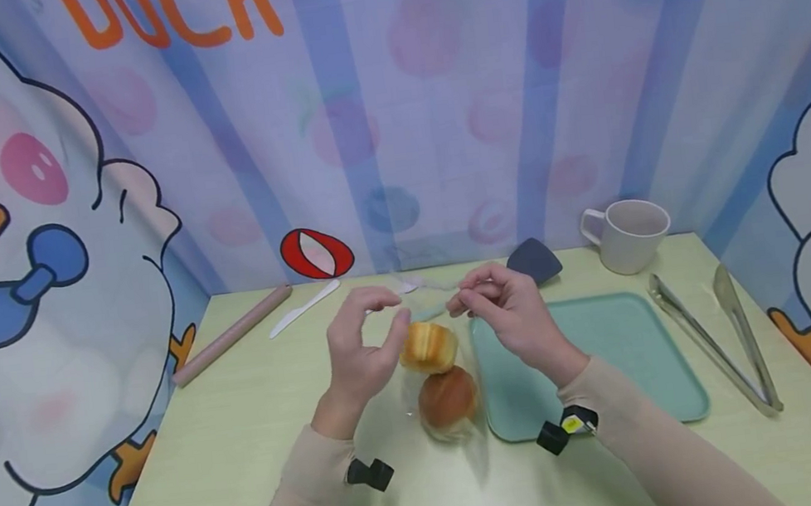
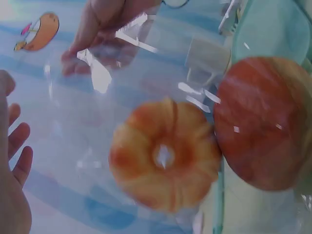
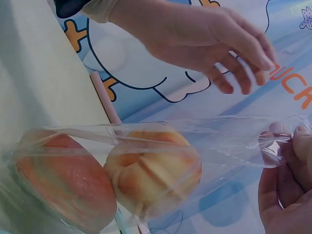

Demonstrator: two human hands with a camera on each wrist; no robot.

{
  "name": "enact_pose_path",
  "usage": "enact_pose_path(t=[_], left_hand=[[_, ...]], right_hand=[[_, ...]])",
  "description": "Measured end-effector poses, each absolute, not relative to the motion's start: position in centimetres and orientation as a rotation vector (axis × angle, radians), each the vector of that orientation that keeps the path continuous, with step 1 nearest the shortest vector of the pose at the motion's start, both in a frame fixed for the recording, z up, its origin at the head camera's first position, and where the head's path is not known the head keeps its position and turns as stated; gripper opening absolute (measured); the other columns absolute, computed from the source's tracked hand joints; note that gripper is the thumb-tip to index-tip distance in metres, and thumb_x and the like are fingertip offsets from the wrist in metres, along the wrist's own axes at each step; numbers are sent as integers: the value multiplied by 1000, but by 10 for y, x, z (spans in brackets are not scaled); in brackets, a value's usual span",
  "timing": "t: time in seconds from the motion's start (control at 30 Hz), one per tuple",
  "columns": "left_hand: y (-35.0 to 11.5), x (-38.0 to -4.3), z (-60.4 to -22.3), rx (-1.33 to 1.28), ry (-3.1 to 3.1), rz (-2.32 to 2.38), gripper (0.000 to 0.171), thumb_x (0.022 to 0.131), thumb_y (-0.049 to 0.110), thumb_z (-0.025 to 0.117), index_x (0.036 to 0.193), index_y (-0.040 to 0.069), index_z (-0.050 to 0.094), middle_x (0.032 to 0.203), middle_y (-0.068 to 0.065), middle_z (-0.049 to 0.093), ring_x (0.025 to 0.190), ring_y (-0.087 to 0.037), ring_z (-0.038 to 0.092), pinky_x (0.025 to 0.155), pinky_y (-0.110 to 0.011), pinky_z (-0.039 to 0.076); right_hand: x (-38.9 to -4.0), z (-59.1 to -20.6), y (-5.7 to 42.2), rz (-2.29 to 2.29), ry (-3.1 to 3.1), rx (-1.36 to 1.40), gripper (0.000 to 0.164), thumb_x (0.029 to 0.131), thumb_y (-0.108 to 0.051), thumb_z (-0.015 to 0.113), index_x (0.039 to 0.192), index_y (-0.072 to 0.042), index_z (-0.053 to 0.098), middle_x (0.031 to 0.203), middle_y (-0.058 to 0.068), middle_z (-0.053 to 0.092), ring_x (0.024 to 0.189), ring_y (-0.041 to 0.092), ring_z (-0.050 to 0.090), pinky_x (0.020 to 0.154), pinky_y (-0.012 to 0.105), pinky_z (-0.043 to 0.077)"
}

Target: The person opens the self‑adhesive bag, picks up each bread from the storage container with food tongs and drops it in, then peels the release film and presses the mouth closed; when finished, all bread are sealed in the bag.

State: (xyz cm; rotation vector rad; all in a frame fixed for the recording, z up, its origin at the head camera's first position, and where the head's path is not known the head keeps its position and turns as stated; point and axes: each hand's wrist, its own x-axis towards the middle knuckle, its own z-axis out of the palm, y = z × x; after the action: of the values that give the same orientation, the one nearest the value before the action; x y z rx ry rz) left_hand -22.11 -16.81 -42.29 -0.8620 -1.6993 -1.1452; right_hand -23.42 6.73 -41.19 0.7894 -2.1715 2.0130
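Note:
A clear plastic bag (image 3: 229, 146) holds two breads: a round brown bun (image 1: 448, 398) and, above it, a yellow, ridged, flower-shaped bread (image 1: 428, 348). My right hand (image 1: 514, 320) pinches the top edge of the bag between thumb and fingers, as the right wrist view shows (image 3: 290, 180). Facing it, my left hand (image 1: 363, 345) is held apart from the bag with its fingers loosely bent and nothing in them. In the right wrist view the left hand (image 3: 200, 39) hovers beside the bag's upper part. Whether the bag's bottom touches the table cannot be told.
A teal tray (image 1: 658, 358) lies right of the bag, with metal tongs (image 1: 716, 343) beyond it. A white mug (image 1: 632, 235) and a dark spatula head (image 1: 534, 262) are at the back. A rolling pin (image 1: 235, 335), white knife (image 1: 304, 308) and fork (image 1: 409, 286) also lie there.

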Motion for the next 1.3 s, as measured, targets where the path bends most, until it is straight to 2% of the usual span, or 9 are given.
enact_pose_path(t=[0.17, 0.27, 0.37, 0.6, 0.77, 1.0, 1.17, 1.3], left_hand=[[-144, -220, -405, -1021, -1761, -899, 13, 91, 8, 79, 103, 3, 76, 100, -10, 70, 94, -26, 67, 84, -34, 59], [-135, -221, -397, -1023, -1799, -798, 15, 89, 6, 83, 104, 4, 80, 100, -9, 70, 90, -24, 65, 78, -34, 57], [-130, -222, -394, -996, -1838, -750, 17, 88, 8, 85, 105, 4, 81, 99, -8, 70, 87, -23, 63, 76, -33, 56], [-127, -225, -392, -1009, -1860, -692, 17, 88, 11, 86, 103, 5, 83, 98, -7, 71, 86, -24, 64, 75, -33, 58], [-126, -225, -385, -1006, -1878, -558, 15, 88, 11, 85, 102, 5, 83, 96, -7, 71, 83, -25, 65, 72, -32, 59], [-121, -220, -376, -941, -1865, -368, 6, 88, 5, 76, 90, 5, 82, 89, -6, 69, 76, -22, 62, 65, -29, 59], [-119, -221, -374, -908, -1819, -340, 7, 82, 1, 73, 77, 5, 77, 83, -5, 70, 70, -21, 61, 60, -28, 56], [-118, -223, -374, -890, -1820, -311, 7, 80, 2, 72, 75, 6, 75, 83, -5, 71, 71, -21, 61, 59, -27, 56]], right_hand=[[-234, -412, 67, 2014, -2116, 796, 11, 104, -9, 66, 111, -1, 70, 98, 12, 80, 91, 21, 76, 85, 38, 62], [-233, -411, 66, 1980, -2099, 790, 13, 103, -11, 69, 111, -3, 75, 98, 8, 80, 89, 25, 76, 82, 35, 63], [-231, -411, 66, 1955, -2078, 803, 15, 101, -8, 70, 112, -2, 78, 101, 9, 80, 89, 29, 75, 81, 34, 63], [-229, -411, 68, 1878, -2038, 888, 19, 100, 2, 68, 116, 2, 78, 105, 19, 79, 91, 11, 77, 84, 29, 62], [-230, -407, 71, 1776, -2046, 968, 22, 100, 5, 66, 120, 4, 76, 108, 18, 79, 95, 10, 77, 86, 28, 62], [-225, -399, 71, 1572, -2178, 1000, 21, 102, -2, 67, 121, -1, 77, 111, 10, 80, 99, 18, 77, 86, 30, 62], [-225, -397, 69, 1475, -2182, 1009, 19, 101, -2, 68, 117, -1, 79, 108, 10, 80, 94, 19, 78, 80, 31, 63], [-225, -397, 68, 1475, -2159, 1005, 18, 101, -1, 68, 116, 0, 79, 106, 11, 80, 93, 20, 78, 80, 30, 63]])
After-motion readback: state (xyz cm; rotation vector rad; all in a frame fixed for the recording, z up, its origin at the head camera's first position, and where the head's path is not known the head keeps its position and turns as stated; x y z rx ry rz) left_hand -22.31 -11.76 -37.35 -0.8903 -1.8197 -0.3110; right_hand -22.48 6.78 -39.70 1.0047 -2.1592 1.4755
